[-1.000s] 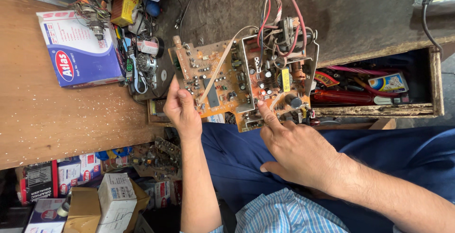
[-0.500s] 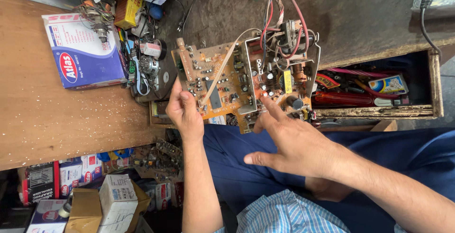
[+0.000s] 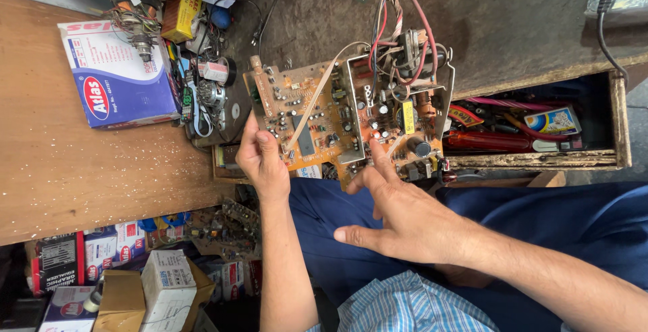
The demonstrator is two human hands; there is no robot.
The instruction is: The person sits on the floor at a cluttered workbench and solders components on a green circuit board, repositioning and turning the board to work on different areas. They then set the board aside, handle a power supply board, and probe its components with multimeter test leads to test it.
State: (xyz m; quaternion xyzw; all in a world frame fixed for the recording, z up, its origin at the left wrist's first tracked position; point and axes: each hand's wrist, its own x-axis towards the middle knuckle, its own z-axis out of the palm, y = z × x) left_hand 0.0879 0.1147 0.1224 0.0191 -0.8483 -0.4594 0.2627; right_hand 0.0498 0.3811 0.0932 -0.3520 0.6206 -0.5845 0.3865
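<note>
Frame centre: your left hand [image 3: 260, 163] grips the orange circuit board [image 3: 317, 119] by its lower-left edge above the tabletop [image 3: 81, 170]; your right hand [image 3: 405, 214], open and empty, fingertips its lower edge, apparently inspecting. Any repositioning calls for edge-only support.

A blue and white box [image 3: 118, 75] with a red oval label is lying on the wooden table, well off from my left hand [image 3: 260, 160]; a small yellow box [image 3: 181, 13] is sitting beyond it; white, blue and brown cartons [image 3: 155, 281] are stacking up below my left wrist; a blue and yellow packet [image 3: 552, 121] is resting in the drawer past my right hand [image 3: 405, 217].
</note>
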